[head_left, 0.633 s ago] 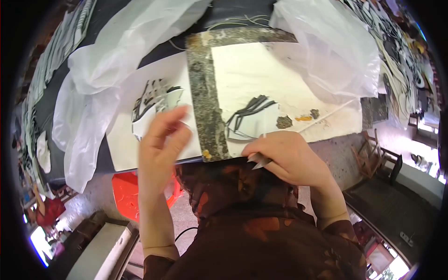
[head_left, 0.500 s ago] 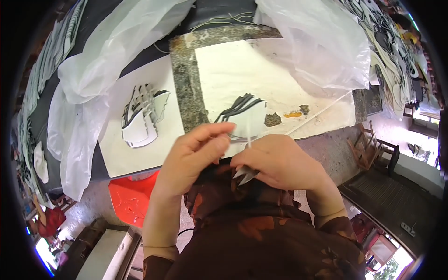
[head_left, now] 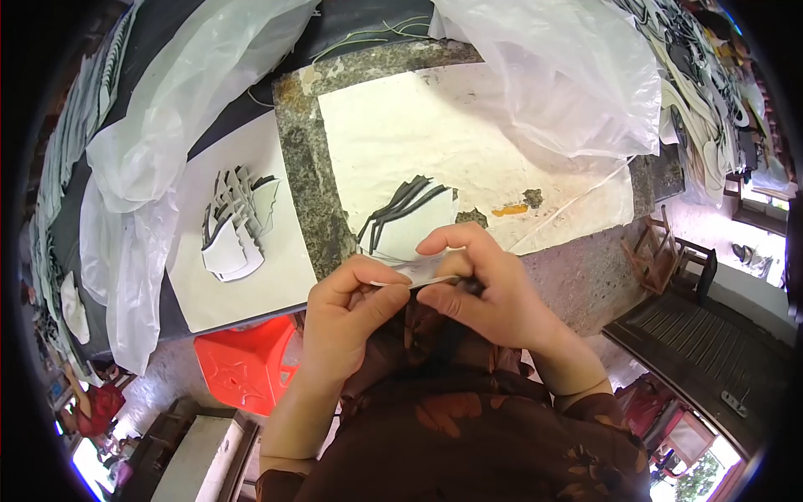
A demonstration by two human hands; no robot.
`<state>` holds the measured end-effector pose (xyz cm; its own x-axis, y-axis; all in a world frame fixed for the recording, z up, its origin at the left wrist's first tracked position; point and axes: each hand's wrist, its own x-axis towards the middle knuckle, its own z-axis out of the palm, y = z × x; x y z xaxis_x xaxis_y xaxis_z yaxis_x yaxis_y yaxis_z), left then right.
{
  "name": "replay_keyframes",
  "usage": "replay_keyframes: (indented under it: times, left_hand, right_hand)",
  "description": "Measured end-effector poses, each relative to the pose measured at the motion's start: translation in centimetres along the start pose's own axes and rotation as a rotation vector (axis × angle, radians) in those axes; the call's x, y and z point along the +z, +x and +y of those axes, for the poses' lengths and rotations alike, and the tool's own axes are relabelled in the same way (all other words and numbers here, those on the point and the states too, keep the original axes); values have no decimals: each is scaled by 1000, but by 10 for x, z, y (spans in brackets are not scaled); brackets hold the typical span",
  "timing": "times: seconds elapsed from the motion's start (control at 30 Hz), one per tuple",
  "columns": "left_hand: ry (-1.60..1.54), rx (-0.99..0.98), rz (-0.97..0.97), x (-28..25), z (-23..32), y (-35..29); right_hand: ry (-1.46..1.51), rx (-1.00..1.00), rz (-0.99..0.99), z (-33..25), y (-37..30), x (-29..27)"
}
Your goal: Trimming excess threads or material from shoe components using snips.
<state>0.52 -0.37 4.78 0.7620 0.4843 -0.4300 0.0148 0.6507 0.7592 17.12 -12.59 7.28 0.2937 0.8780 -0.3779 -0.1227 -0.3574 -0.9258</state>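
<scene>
My left hand (head_left: 347, 309) and my right hand (head_left: 481, 289) meet at the near edge of a stone slab (head_left: 311, 180), both pinching a thin white flat piece (head_left: 418, 272) between their fingertips. My right hand also grips a dark slim tool (head_left: 470, 286), mostly hidden by the fingers. Just beyond the hands lies a white shaped piece with black stripes (head_left: 401, 219) on a cream sheet (head_left: 435, 142). A stack of similar white striped pieces (head_left: 234, 222) rests on a white board (head_left: 251, 284) to the left.
Crumpled clear plastic bags (head_left: 150, 142) drape the left and the upper right (head_left: 569, 75). A red plastic stool (head_left: 247, 364) stands below the slab. Piles of white and dark cut pieces (head_left: 711, 92) fill the right edge. A wooden stool (head_left: 648, 255) stands at right.
My left hand came from the striped stack on the left to the right hand, and both now pinch a thin white piece. The view shifted slightly.
</scene>
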Motion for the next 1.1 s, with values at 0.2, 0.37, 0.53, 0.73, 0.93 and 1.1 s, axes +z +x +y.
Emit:
replay_keyframes:
  times: [0.2,0.37,0.53,0.73,0.93,1.1]
  left_hand:
    - [331,156,26,0,5,7]
    - [761,416,113,-9,0,12]
    - [1364,831,141,-14,-13,20]
    - [1375,838,123,-17,-15,20]
    - [1380,837,123,-17,-15,21]
    - [1380,842,121,-16,-15,22]
  right_hand:
    - [9,52,-1,-5,17,-8]
    - [-47,57,97,-9,32,-9]
    - [-204,25,114,-16,50,-5]
    - [-534,-86,177,-6,62,-1]
    - [-538,-94,187,-5,64,-2]
    - [-541,-109,186,-5,65,-4]
